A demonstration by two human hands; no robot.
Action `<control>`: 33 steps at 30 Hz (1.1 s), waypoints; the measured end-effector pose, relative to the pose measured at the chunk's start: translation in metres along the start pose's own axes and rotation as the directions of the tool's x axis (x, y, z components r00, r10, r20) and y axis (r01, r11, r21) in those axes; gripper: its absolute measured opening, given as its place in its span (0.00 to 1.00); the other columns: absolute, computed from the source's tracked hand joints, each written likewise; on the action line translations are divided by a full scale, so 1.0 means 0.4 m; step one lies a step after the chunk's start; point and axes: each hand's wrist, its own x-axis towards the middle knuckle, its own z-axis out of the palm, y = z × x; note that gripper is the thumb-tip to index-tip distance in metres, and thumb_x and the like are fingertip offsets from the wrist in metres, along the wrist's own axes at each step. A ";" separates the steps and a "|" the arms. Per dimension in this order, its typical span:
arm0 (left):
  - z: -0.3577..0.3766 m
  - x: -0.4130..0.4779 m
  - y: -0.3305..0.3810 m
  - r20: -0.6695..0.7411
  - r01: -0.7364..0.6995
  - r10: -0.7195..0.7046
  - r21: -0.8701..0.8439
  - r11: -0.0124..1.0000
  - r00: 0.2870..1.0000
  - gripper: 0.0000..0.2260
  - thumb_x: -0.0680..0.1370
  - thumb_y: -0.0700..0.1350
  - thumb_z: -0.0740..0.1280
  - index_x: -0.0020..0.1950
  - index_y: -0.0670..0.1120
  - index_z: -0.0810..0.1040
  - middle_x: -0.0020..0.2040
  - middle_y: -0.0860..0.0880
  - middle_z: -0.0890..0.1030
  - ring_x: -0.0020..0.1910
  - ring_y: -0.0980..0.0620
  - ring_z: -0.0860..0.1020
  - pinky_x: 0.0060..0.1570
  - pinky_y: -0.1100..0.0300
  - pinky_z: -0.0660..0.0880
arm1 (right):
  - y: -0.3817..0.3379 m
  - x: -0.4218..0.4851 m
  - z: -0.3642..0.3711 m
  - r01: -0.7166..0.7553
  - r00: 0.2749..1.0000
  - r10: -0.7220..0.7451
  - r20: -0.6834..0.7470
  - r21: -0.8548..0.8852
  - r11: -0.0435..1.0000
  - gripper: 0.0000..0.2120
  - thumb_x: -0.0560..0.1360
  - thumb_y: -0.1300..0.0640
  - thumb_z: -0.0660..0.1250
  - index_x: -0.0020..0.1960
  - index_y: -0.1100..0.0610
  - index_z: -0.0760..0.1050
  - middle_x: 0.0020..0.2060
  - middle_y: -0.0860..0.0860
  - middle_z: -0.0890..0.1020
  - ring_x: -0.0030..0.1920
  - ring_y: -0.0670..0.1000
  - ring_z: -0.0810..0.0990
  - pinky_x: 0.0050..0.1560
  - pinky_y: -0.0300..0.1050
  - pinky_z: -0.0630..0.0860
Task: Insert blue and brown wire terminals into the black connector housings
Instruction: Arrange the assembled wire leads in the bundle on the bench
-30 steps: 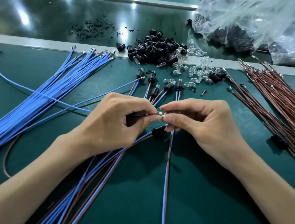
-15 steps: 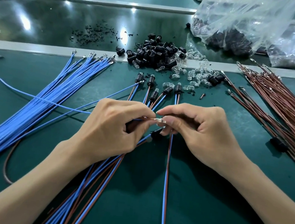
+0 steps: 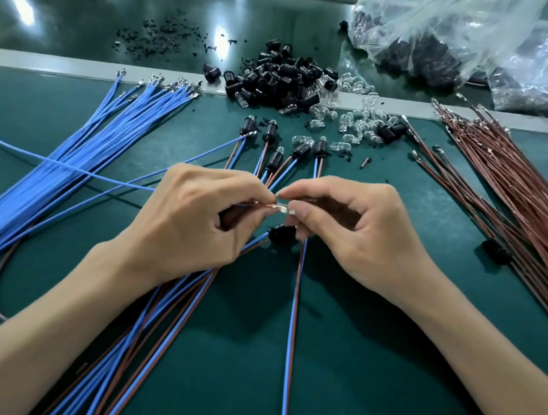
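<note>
Hands barely move since a second ago, fingertips just closer, so I judge the insertion mid-step. My left hand [image 3: 191,221] pinches blue and brown wires [image 3: 255,202]; my right hand [image 3: 359,231] pinches their shiny terminal tip [image 3: 283,207], midway over the green mat [image 3: 367,363]. One black housing [image 3: 281,234] sits just below, wired already.

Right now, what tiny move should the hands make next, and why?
Probably the left hand eases the wire ends rightward into the small clear piece the right hand pinches: they meet tip to tip, lined up.
</note>
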 end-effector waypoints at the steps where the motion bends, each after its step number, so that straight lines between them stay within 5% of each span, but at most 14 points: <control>1: 0.000 0.000 -0.001 0.001 0.001 -0.001 0.014 1.000 1.000 0.05 0.74 0.40 0.69 0.41 0.40 0.82 0.32 0.55 0.74 0.30 0.56 0.68 0.32 0.71 0.66 | 0.001 0.001 0.000 -0.031 1.000 0.031 -0.004 0.064 0.997 0.09 0.73 0.66 0.68 0.50 0.55 0.80 0.36 0.46 0.83 0.33 0.44 0.83 0.41 0.32 0.77; 4: 0.000 0.001 -0.003 0.015 0.012 -0.013 0.036 0.999 1.000 0.03 0.73 0.38 0.70 0.41 0.39 0.82 0.32 0.49 0.79 0.30 0.53 0.69 0.29 0.65 0.67 | 0.005 0.005 0.000 -0.083 0.996 0.086 -0.011 0.174 0.981 0.13 0.72 0.69 0.69 0.50 0.53 0.79 0.36 0.44 0.83 0.35 0.44 0.83 0.42 0.32 0.77; 8: 0.002 0.002 -0.007 0.016 0.015 -0.016 0.029 0.999 1.000 0.02 0.72 0.38 0.71 0.41 0.39 0.82 0.33 0.48 0.80 0.31 0.52 0.70 0.30 0.65 0.67 | 0.010 0.012 0.001 0.000 0.999 -0.001 -0.042 -0.037 0.999 0.12 0.72 0.67 0.70 0.54 0.56 0.80 0.42 0.52 0.81 0.41 0.45 0.80 0.46 0.35 0.74; 14: 0.008 0.004 -0.009 0.028 0.032 -0.032 0.004 0.999 0.999 0.03 0.73 0.38 0.71 0.41 0.39 0.81 0.31 0.47 0.80 0.30 0.51 0.71 0.29 0.61 0.69 | 0.018 0.010 -0.007 0.122 0.990 -0.134 -0.040 -0.222 0.967 0.08 0.73 0.68 0.70 0.52 0.63 0.82 0.38 0.56 0.80 0.38 0.46 0.80 0.44 0.34 0.75; 19: 0.006 0.006 -0.008 0.046 0.042 -0.040 -0.036 0.998 0.998 0.04 0.73 0.40 0.70 0.40 0.39 0.81 0.28 0.47 0.77 0.28 0.50 0.69 0.27 0.59 0.67 | 0.017 0.011 -0.008 0.242 0.966 -0.260 -0.002 -0.356 0.902 0.06 0.74 0.68 0.69 0.49 0.66 0.82 0.38 0.58 0.80 0.36 0.53 0.80 0.41 0.45 0.77; 24: 0.007 0.009 -0.003 0.053 0.079 -0.077 -0.042 0.996 0.996 0.04 0.71 0.38 0.70 0.38 0.39 0.80 0.25 0.52 0.69 0.28 0.52 0.64 0.27 0.65 0.60 | 0.017 0.011 -0.005 0.205 0.967 -0.242 -0.076 -0.325 0.923 0.11 0.72 0.67 0.71 0.55 0.66 0.80 0.40 0.57 0.83 0.38 0.49 0.81 0.47 0.36 0.78; 33: 0.008 0.008 -0.009 0.033 0.114 -0.112 -0.056 0.992 0.993 0.06 0.74 0.41 0.69 0.41 0.39 0.80 0.27 0.47 0.77 0.28 0.50 0.68 0.28 0.66 0.64 | 0.018 0.015 -0.002 0.090 0.985 -0.117 -0.125 -0.199 0.976 0.06 0.71 0.65 0.73 0.48 0.61 0.83 0.43 0.53 0.80 0.43 0.48 0.80 0.48 0.37 0.76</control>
